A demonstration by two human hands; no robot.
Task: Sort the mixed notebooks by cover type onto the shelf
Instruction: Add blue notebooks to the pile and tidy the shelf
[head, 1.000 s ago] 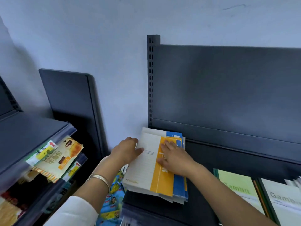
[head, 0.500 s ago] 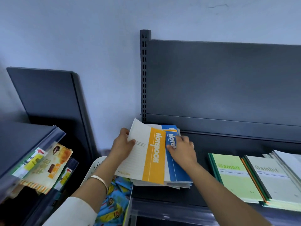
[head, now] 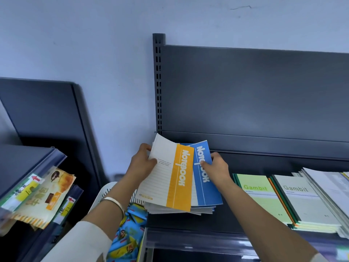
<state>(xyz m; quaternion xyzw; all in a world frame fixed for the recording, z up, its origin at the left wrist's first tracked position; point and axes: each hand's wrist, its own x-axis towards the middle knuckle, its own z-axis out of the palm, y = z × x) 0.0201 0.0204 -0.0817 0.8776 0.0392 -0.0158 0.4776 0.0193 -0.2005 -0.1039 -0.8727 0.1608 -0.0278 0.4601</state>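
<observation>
Judging from how things lie, we are somewhere in the middle of the sorting. At the right end of the shelf (head: pixel 188 222) three piles already sit side by side: a green Gambit pile (head: pixel 258 197), a grey Gambit pile (head: pixel 302 201) just beside it, and a third pile (head: pixel 332 188) of pale covers that the frame edge cuts off. At the left end the mixed pile (head: pixel 198 209) is not yet dealt with, and we are working on it with both hands. Our left hand (head: pixel 142 163) grips the orange-banded notebook (head: pixel 181 178) by its left edge, thumb curled onto the cover, and tilts its far end up. Our right hand (head: pixel 217 168) pinches the blue notebook (head: pixel 206 188) at its right edge, thumb on top and fingers behind. The two covers fan apart, the orange one overlapping the blue, and both near ends rest on the pile. By count, we have two notebooks in hand, one orange and one blue. Several more lie beneath them (the stacked edges are too close to number). Three sorted piles stand well apart from them. We reckon the remaining work is to split this pile by colour and set each kind in its own place.
</observation>
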